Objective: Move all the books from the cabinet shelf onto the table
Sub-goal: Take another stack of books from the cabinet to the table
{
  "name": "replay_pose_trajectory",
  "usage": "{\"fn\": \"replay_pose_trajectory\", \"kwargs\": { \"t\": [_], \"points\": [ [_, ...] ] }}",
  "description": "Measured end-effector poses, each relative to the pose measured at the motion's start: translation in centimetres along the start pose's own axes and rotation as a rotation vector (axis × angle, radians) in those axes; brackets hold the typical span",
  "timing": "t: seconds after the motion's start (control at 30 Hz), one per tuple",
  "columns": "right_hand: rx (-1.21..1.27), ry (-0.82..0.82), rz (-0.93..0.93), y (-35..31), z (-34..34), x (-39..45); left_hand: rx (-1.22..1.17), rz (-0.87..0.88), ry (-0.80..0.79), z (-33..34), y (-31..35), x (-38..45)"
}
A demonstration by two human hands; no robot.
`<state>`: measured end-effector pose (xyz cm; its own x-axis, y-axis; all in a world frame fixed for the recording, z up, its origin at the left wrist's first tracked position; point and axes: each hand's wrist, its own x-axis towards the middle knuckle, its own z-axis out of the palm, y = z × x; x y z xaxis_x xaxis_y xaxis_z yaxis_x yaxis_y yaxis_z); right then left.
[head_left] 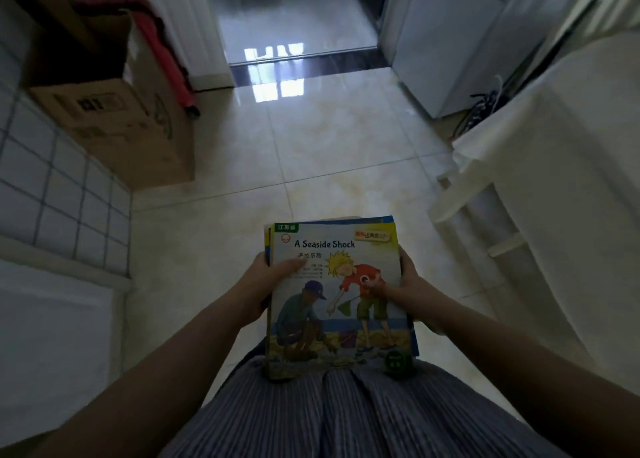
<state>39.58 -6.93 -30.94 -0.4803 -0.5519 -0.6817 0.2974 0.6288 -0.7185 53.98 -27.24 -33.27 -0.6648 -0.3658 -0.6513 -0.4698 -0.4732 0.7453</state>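
Observation:
I carry a thin stack of picture books [337, 305] flat in front of my waist, above the tiled floor. The top cover reads "A Seaside Shock" and shows two figures on a beach; blue and yellow edges of other books peek out beneath it. My left hand [268, 283] grips the stack's left edge, thumb lying on the cover. My right hand [403, 289] grips the right edge, thumb on the cover as well. No cabinet shelf is in view.
A large cardboard box [114, 111] stands at the left by a tiled wall, with a red folded item [166, 52] behind it. White cloth-covered furniture [554, 167] lines the right side. A glossy tile floor [311, 153] leads ahead to a doorway [298, 25].

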Motion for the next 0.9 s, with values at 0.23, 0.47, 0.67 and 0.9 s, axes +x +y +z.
{"fn": "replay_pose_trajectory", "kwargs": {
  "t": [0.23, 0.47, 0.67, 0.9],
  "points": [
    [0.139, 0.144, -0.015, -1.0, -3.9, 2.5, 0.137, -0.032, -0.112, 3.5, 5.7, 6.8],
    [0.274, 0.347, 0.018, -2.7, -7.2, 4.5, 0.273, 0.02, -0.234, 7.6, 11.1, 12.8],
    [0.41, 0.512, 0.069, -1.7, -10.6, 4.4, 0.392, -0.014, -0.407, 13.4, 13.3, 16.8],
    [0.532, 0.618, 0.108, 0.2, -16.5, 3.6, 0.543, -0.041, -0.596, 21.8, 14.2, 21.2]
  ]
}}
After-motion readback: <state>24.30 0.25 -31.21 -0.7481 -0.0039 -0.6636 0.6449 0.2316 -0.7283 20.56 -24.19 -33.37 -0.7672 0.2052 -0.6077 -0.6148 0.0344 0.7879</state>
